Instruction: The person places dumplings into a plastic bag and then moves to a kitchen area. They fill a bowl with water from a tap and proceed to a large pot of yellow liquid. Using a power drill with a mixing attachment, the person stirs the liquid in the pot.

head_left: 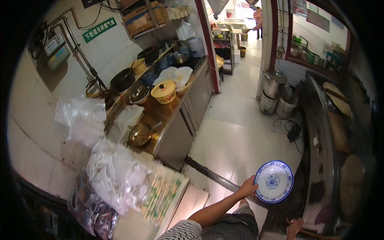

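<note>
My left hand (249, 187) grips the rim of a wide white bowl (273, 181) with a blue floral pattern. The thumb lies over the edge, and the other fingers go out of sight beneath it. Only the printed pattern shows inside the bowl, which is held out over the floor. Low in the view, my right hand (295, 228) is beside the front of the cooking range. Its fingers are curled near a thin brown line; what they hold, if anything, is too small to make out.
On the left, a counter (176, 132) carries a yellow lidded pot (164, 92), a metal bowl (140, 134) and dark woks. Wrapped chopsticks (162, 196) lie by plastic bags (116, 174). The cooking range (326, 160) is at right. Metal cans (272, 90) stand near the doorway; a person (258, 22) is beyond.
</note>
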The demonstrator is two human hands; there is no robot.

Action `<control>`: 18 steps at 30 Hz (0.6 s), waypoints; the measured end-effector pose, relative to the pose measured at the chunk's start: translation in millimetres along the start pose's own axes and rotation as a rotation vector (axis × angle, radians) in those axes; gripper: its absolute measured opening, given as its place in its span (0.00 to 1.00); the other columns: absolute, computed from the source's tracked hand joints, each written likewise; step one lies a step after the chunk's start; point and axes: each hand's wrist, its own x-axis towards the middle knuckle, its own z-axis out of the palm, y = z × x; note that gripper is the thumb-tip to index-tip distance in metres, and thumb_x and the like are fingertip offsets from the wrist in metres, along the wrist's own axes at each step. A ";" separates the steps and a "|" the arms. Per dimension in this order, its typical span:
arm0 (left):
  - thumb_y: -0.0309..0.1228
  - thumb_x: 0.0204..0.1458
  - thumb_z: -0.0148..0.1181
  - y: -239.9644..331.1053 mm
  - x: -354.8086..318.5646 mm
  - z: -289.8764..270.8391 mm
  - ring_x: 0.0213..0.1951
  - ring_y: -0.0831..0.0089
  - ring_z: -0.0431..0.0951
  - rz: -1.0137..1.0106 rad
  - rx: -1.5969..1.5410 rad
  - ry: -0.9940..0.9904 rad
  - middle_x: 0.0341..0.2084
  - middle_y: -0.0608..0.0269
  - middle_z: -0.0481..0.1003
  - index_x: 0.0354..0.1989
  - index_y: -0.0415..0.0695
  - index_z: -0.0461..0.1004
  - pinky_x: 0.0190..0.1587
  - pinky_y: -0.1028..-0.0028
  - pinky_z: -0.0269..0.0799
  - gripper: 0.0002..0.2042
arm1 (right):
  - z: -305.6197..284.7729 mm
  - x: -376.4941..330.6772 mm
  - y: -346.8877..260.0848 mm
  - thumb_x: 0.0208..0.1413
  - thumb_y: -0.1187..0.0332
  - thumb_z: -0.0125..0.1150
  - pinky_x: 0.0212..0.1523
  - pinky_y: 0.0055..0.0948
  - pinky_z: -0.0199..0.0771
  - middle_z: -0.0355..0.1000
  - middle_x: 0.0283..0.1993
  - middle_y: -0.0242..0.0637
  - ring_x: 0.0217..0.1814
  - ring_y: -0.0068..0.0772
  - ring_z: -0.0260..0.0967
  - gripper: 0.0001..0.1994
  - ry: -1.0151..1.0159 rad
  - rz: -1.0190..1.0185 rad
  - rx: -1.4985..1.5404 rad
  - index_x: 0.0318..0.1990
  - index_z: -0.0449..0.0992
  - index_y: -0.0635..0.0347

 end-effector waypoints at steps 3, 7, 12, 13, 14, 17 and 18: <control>0.24 0.45 0.48 15.3 87.2 -62.0 0.26 0.66 0.77 0.148 0.242 0.146 0.28 0.49 0.73 0.45 0.35 0.63 0.27 0.71 0.75 0.16 | 23.4 110.4 -32.7 0.53 0.64 0.56 0.30 0.36 0.75 0.68 0.28 0.38 0.33 0.34 0.70 0.09 -0.475 0.660 1.251 0.39 0.71 0.56; 0.24 0.45 0.49 68.7 136.1 -144.1 0.25 0.69 0.76 -0.089 0.069 0.267 0.27 0.53 0.73 0.45 0.36 0.64 0.26 0.73 0.75 0.16 | -40.1 245.4 -273.9 0.57 0.56 0.52 0.27 0.30 0.76 0.70 0.28 0.36 0.27 0.30 0.70 0.14 -0.829 0.427 1.500 0.40 0.69 0.56; 0.25 0.46 0.49 124.7 205.6 -234.4 0.25 0.70 0.76 -0.082 0.053 0.419 0.27 0.56 0.73 0.44 0.35 0.64 0.24 0.75 0.74 0.15 | -39.8 409.1 -468.2 0.56 0.65 0.50 0.21 0.25 0.69 0.70 0.28 0.38 0.24 0.27 0.68 0.11 -1.239 -0.108 1.404 0.42 0.68 0.63; 0.26 0.47 0.50 122.9 217.4 -255.6 0.25 0.70 0.76 -0.058 0.076 0.465 0.27 0.56 0.73 0.44 0.35 0.64 0.23 0.75 0.74 0.15 | -38.8 427.2 -509.2 0.54 0.68 0.49 0.20 0.24 0.68 0.70 0.27 0.37 0.22 0.27 0.67 0.09 -1.191 -0.191 1.277 0.39 0.68 0.63; 0.26 0.49 0.51 122.6 233.1 -275.4 0.25 0.70 0.76 -0.033 0.100 0.506 0.27 0.56 0.73 0.44 0.35 0.64 0.23 0.75 0.73 0.14 | -36.0 447.8 -544.7 0.53 0.71 0.49 0.20 0.23 0.68 0.70 0.26 0.36 0.20 0.27 0.67 0.07 -1.137 -0.269 1.152 0.37 0.68 0.63; 0.31 0.54 0.52 144.9 289.8 -341.7 0.25 0.72 0.75 -0.068 -0.160 0.455 0.28 0.56 0.73 0.46 0.35 0.63 0.24 0.75 0.73 0.15 | -11.0 519.1 -631.4 0.49 0.77 0.46 0.15 0.22 0.63 0.67 0.22 0.35 0.14 0.23 0.61 0.09 -1.114 -0.245 1.109 0.38 0.68 0.64; 0.34 0.56 0.51 158.3 306.7 -365.4 0.26 0.74 0.74 0.020 -0.315 0.415 0.30 0.56 0.73 0.48 0.36 0.63 0.28 0.76 0.73 0.16 | -9.7 541.6 -661.1 0.48 0.78 0.45 0.14 0.23 0.62 0.66 0.21 0.35 0.14 0.23 0.61 0.09 -1.081 -0.205 1.135 0.38 0.68 0.64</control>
